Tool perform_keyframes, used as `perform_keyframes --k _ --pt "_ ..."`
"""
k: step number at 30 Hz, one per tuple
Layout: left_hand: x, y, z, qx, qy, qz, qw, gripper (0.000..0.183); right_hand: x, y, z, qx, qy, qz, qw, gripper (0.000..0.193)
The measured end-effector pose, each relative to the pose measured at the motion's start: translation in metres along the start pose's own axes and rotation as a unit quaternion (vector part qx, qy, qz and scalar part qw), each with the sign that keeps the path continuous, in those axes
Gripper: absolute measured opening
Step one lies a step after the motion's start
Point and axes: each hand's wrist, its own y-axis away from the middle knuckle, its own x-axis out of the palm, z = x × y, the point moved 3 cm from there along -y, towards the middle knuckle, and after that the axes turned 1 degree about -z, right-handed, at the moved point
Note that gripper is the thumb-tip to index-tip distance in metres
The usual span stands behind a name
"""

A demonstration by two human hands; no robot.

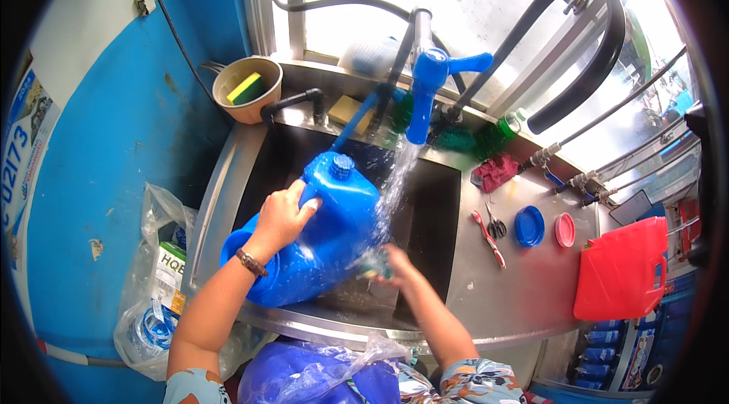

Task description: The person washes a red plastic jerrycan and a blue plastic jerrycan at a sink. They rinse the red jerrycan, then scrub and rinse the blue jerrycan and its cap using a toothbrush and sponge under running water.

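We're mid-wash here, by the look of it: the jug [345,210] is wet, its cap [342,166] is on, and the tap [429,81] at 1 o'clock from it is pouring hard down its 3 o'clock side; the left hand [285,214] is clamped on the jug's upper part at about 10 o'clock, fingers wrapped over; the right hand [399,267], well apart from it at between 3 and 4 o'clock, is closed around something greenish, perhaps a scrubber, close by the wet flank, though spray and blur mean we can't tell whether it touches; so wetting is done on that side, we judge, and scrubbing and a last rinse look unfinished; how clean the far side is, we can't tell; the jug sits in the sink [437,214], over on its 9 o'clock side, tipped rather than upright; its cap end points to about 1 o'clock, toward the tap, and its long axis, as we read it, slants from there down to 7 o'clock, base toward us; out at 3 o'clock on the counter [524,290], we've a red container [619,271], a blue lid [529,226] and a pink lid [564,230].
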Motion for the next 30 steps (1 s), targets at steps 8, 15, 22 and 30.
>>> perform_keyframes --k 8,15,22,30 --pt "0.015 -0.024 -0.017 0.02 -0.021 0.048 0.998 0.037 -0.099 0.14 0.093 -0.309 0.572 -0.556 0.518 0.043" --pt "0.021 -0.03 -0.03 0.085 -0.01 0.076 0.993 0.036 -0.045 -0.001 0.008 -0.301 0.751 -0.272 0.52 0.012" --pt "0.009 -0.019 -0.014 0.071 -0.009 0.073 0.995 0.035 -0.12 -0.177 -0.155 -0.255 0.904 -0.053 0.34 0.045" --pt "-0.008 -0.006 0.029 -0.031 0.002 0.007 0.999 0.038 -0.159 -0.173 -0.127 -0.191 0.866 -0.036 0.461 0.039"
